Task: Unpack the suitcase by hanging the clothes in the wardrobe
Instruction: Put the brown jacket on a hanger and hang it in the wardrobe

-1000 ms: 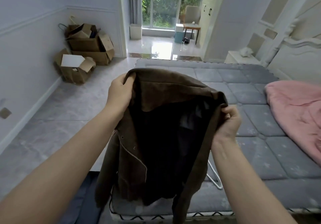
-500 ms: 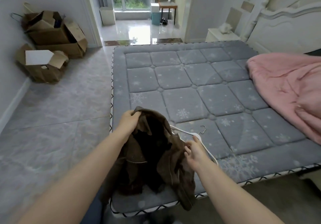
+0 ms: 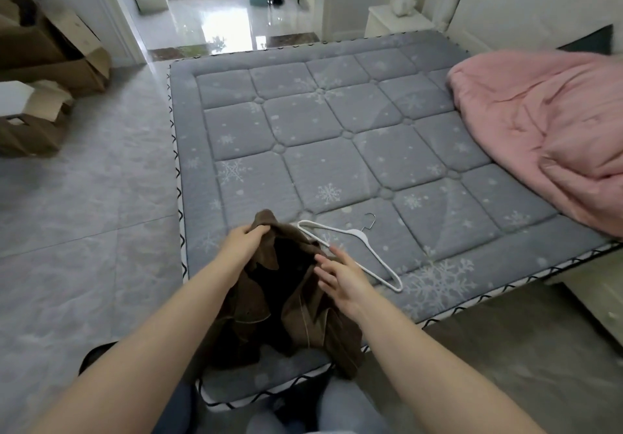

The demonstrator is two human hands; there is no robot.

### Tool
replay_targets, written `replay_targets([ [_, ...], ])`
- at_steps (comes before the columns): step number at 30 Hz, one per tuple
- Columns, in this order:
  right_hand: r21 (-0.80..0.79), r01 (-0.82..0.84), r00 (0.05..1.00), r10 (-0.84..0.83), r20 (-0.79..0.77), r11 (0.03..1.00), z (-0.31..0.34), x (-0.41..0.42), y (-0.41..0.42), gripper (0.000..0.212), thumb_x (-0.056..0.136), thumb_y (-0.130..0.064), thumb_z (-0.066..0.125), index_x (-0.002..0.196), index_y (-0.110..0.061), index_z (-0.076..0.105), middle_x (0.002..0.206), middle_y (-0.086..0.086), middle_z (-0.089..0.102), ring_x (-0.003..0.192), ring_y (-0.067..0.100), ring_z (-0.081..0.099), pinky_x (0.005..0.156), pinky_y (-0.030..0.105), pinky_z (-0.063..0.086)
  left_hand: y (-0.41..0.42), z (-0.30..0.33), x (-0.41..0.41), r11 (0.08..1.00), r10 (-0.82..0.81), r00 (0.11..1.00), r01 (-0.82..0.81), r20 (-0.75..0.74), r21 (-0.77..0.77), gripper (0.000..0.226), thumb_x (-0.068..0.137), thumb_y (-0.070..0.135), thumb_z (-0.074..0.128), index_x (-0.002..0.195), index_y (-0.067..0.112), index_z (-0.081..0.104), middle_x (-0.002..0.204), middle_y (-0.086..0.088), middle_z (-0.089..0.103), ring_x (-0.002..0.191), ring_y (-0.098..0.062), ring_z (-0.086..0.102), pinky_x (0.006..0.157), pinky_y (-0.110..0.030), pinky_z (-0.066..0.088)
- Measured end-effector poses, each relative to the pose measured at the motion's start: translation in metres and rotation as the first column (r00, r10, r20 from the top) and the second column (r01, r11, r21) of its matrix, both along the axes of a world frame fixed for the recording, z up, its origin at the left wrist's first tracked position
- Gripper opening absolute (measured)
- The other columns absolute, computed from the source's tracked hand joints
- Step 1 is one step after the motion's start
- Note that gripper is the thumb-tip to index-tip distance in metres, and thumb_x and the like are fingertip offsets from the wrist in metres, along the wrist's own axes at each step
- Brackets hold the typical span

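Observation:
A brown jacket (image 3: pixel 296 312) with a dark lining lies crumpled on the near corner of the grey quilted mattress (image 3: pixel 337 137). My left hand (image 3: pixel 244 243) grips its collar at the top left. My right hand (image 3: pixel 344 280) hovers over the jacket's right edge, fingers spread, holding nothing. A white hanger (image 3: pixel 357 248) with a metal hook lies flat on the mattress just right of the jacket, its left end against the fabric. No suitcase or wardrobe is in view.
A pink duvet (image 3: pixel 546 130) is bunched at the mattress's right side. Open cardboard boxes (image 3: pixel 43 73) stand on the tiled floor at left. A white nightstand (image 3: pixel 397 22) and headboard are at the back right; a doorway opens at the back.
The jacket, held up spread in both hands a second ago, has come down onto the mattress corner. My right hand let go of it and now hovers open beside the hanger.

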State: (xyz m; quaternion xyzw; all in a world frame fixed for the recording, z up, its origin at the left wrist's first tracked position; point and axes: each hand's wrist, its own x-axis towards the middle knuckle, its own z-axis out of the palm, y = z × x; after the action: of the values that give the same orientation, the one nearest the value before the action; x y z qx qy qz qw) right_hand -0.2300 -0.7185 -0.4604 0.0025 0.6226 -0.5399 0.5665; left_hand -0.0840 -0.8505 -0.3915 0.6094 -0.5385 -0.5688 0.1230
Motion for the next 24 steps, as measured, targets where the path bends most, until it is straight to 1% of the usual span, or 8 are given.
replay_targets([
  [6, 0.055, -0.007, 0.995, 0.001, 0.097, 0.998, -0.039, -0.042, -0.005, 0.052, 0.094, -0.001, 0.047, 0.139, -0.028, 0.047, 0.116, -0.004, 0.069, 0.112, 0.018, 0.063, 0.087, 0.032, 0.047, -0.002, -0.025, -0.036, 0.995, 0.036, 0.998, -0.041, 0.046, 0.095, 0.033, 0.09, 0.045, 0.059, 0.11, 0.019, 0.069, 0.104, -0.007, 0.072, 0.095, -0.027, 0.067, 0.094, -0.042, 0.053],
  [10, 0.131, 0.004, 0.988, -0.024, 0.15, 0.991, -0.056, -0.089, -0.01, 0.045, 0.097, 0.0, 0.042, 0.132, -0.027, 0.05, 0.115, -0.001, 0.067, 0.113, 0.021, 0.061, 0.098, 0.037, 0.041, 0.0, -0.043, -0.064, 0.994, 0.004, 0.983, -0.023, 0.185, 0.103, 0.054, 0.073, 0.059, 0.073, 0.113, 0.024, 0.064, 0.113, -0.003, 0.069, 0.103, -0.028, 0.064, 0.096, -0.045, 0.051],
  [13, 0.167, -0.029, 0.988, 0.003, 0.153, 0.986, -0.073, -0.129, -0.02, 0.044, 0.096, 0.0, 0.043, 0.133, -0.024, 0.05, 0.112, -0.001, 0.066, 0.112, 0.021, 0.059, 0.101, 0.038, 0.039, 0.0, -0.051, -0.086, 0.989, -0.143, 0.912, 0.114, 0.384, 0.096, 0.092, 0.065, 0.048, 0.085, 0.141, 0.017, 0.046, 0.137, -0.007, 0.056, 0.123, -0.031, 0.054, 0.102, -0.041, 0.046],
  [15, 0.199, -0.062, 0.99, 0.036, 0.136, 0.978, -0.084, -0.156, -0.028, 0.044, 0.096, -0.002, 0.045, 0.136, -0.02, 0.049, 0.116, 0.004, 0.065, 0.112, 0.023, 0.059, 0.104, 0.038, 0.04, -0.001, -0.059, -0.099, 0.98, -0.199, 0.874, 0.171, 0.443, 0.104, 0.1, 0.073, 0.032, 0.083, 0.152, 0.01, 0.026, 0.15, -0.013, 0.041, 0.134, -0.032, 0.043, 0.106, -0.04, 0.04],
  [17, 0.25, -0.103, 0.992, 0.082, 0.094, 0.963, -0.091, -0.177, -0.034, 0.043, 0.096, -0.004, 0.05, 0.137, -0.018, 0.05, 0.123, 0.012, 0.062, 0.115, 0.025, 0.06, 0.096, 0.034, 0.042, 0.0, -0.066, -0.109, 0.972, -0.233, 0.848, 0.2, 0.476, 0.121, 0.099, 0.08, 0.022, 0.077, 0.154, 0.006, 0.013, 0.155, -0.016, 0.03, 0.14, -0.033, 0.035, 0.109, -0.039, 0.035],
  [20, 0.326, -0.159, 0.987, 0.157, 0.033, 0.932, -0.117, -0.202, -0.043, 0.037, 0.098, -0.007, 0.048, 0.133, -0.018, 0.052, 0.093, 0.002, 0.061, 0.074, 0.011, 0.055, 0.07, 0.027, 0.04, 0.003, -0.074, -0.122, 0.979, -0.201, 0.83, 0.19, 0.52, 0.075, 0.08, 0.084, 0.015, 0.071, 0.148, 0.004, 0.024, 0.144, -0.022, 0.033, 0.131, -0.035, 0.039, 0.102, -0.035, 0.038],
  [22, 0.393, -0.203, 0.973, 0.23, -0.021, 0.897, -0.139, -0.214, -0.049, 0.039, 0.097, -0.004, 0.047, 0.133, -0.014, 0.054, 0.081, 0.0, 0.056, 0.063, 0.011, 0.045, 0.057, 0.024, 0.034, 0.005, -0.081, -0.125, 0.985, -0.162, 0.824, 0.17, 0.543, 0.035, 0.075, 0.082, 0.014, 0.073, 0.142, 0.006, 0.03, 0.139, -0.022, 0.033, 0.126, -0.035, 0.039, 0.1, -0.034, 0.038],
  [24, 0.453, -0.283, 0.932, 0.353, -0.077, 0.846, -0.162, -0.223, -0.055, 0.044, 0.094, 0.002, 0.047, 0.135, -0.009, 0.055, 0.095, 0.006, 0.063, 0.073, 0.014, 0.051, 0.066, 0.026, 0.045, 0.006, -0.091, -0.124, 0.985, -0.164, 0.824, 0.162, 0.543, 0.051, 0.085, 0.078, 0.016, 0.078, 0.144, 0.008, 0.026, 0.139, -0.019, 0.029, 0.128, -0.034, 0.036, 0.105, -0.033, 0.035],
])
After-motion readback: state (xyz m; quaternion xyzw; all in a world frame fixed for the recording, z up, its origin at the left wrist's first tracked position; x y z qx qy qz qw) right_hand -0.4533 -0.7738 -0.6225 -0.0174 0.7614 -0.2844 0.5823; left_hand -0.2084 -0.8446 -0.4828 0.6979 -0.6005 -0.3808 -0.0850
